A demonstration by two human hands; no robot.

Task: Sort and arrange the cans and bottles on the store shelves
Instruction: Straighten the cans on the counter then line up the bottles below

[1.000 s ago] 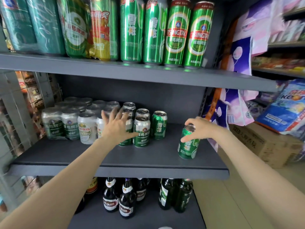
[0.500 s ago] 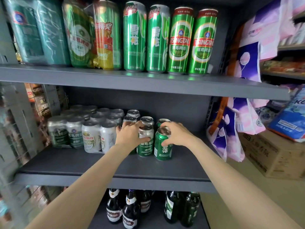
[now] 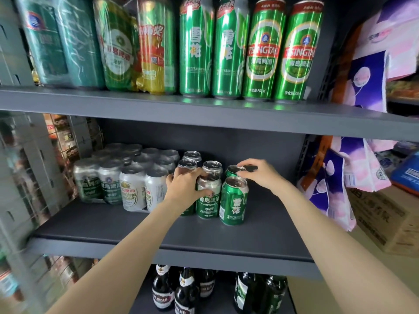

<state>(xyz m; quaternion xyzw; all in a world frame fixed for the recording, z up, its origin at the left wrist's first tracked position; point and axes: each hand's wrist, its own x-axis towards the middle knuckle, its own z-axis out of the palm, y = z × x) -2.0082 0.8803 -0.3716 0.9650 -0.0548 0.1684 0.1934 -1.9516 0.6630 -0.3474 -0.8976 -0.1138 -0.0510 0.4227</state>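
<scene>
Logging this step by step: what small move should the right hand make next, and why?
Probably ease the rear green can back and square, then let go. The right hand pinches its top right behind the front green can, while the left hand grips the silver-topped can alongside.

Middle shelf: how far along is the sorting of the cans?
Done: the front green can stands in line beside the silver-green can. In hand: the left hand grips that silver-green can; the right hand touches the rear green can. Left: the shelf has bare space to the right.

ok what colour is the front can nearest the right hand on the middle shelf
Green, with white characters and a silver top: the front can beside the right hand, seen in the head view.
</scene>
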